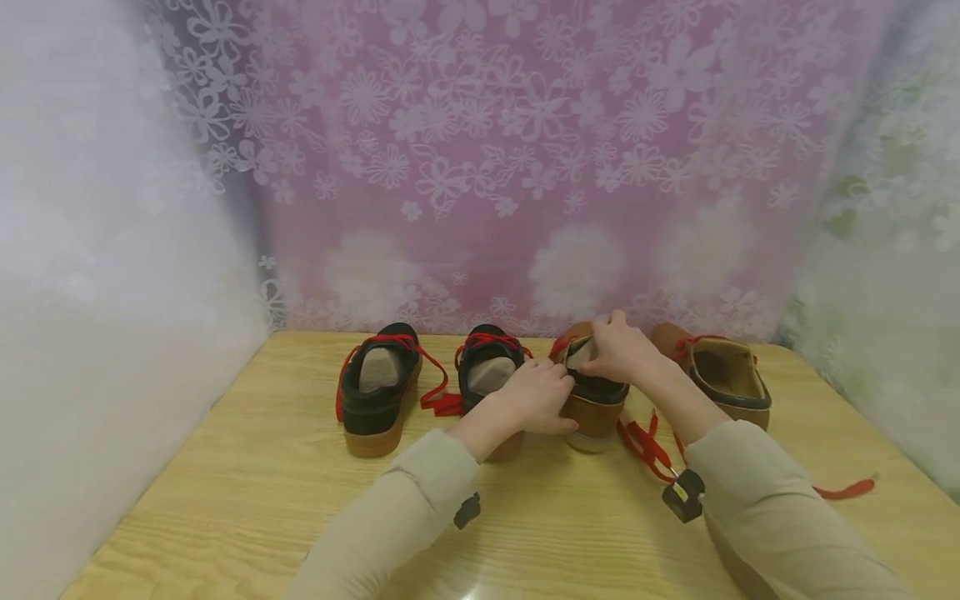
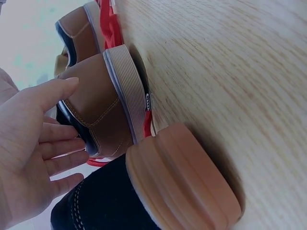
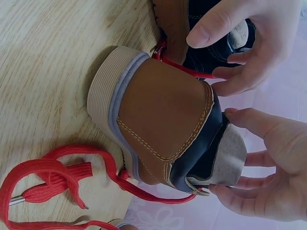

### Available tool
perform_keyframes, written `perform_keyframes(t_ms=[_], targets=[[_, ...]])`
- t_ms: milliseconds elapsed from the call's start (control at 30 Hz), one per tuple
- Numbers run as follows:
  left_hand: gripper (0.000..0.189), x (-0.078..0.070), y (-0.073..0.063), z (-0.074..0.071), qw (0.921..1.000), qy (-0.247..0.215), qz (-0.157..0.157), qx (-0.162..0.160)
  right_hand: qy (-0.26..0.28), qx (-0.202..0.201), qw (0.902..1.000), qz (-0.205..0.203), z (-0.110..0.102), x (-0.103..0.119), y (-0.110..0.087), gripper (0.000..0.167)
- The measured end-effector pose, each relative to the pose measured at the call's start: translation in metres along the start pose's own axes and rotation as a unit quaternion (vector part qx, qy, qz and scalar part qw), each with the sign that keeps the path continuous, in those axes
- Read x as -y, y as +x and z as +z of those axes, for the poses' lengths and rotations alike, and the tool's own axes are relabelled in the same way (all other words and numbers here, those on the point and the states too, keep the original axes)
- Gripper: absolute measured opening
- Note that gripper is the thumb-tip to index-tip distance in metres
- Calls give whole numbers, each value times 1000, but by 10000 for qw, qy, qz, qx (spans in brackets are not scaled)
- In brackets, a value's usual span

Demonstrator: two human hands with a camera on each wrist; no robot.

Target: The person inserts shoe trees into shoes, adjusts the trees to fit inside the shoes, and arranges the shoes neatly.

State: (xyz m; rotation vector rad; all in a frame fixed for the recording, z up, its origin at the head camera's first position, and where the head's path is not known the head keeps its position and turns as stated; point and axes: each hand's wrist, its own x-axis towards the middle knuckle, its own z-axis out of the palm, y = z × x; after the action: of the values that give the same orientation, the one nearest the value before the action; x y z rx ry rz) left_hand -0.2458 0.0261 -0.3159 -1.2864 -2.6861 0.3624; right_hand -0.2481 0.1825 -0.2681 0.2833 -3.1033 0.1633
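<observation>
A brown shoe [image 1: 596, 417] with a black collar stands second from the right, its heel toward me. Rising from its opening is a flat grey insert [image 3: 231, 155], which my right hand [image 3: 273, 165] pinches between thumb and fingertips. My left hand [image 1: 536, 396] is at the left side of the same shoe. Its thumb points across the heel in the left wrist view, and the fingers lie near the collar, loosely extended. Just left stands a black shoe [image 2: 100, 196] with a tan sole, partly hidden under my left forearm in the head view.
Another black shoe [image 1: 371, 412] stands at the far left, a brown shoe [image 1: 738, 408] at the far right. Both black shoes have grey pieces inside. Loose red laces [image 3: 53, 177] trail over the wooden table [image 1: 247, 500]. Behind the shoes hangs a pink floral curtain [image 1: 480, 150].
</observation>
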Motion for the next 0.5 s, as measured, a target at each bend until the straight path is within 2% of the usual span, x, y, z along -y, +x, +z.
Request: perform_keyframes(t_ms=[300,500], targets=[[57,0,-2,-1,9999,-135,10,-37,101,2,9994,322,0,1,-1,69],[59,0,-2,-1,9998,-185,26,3,29,-26,9996,270,0,4,-1,70]])
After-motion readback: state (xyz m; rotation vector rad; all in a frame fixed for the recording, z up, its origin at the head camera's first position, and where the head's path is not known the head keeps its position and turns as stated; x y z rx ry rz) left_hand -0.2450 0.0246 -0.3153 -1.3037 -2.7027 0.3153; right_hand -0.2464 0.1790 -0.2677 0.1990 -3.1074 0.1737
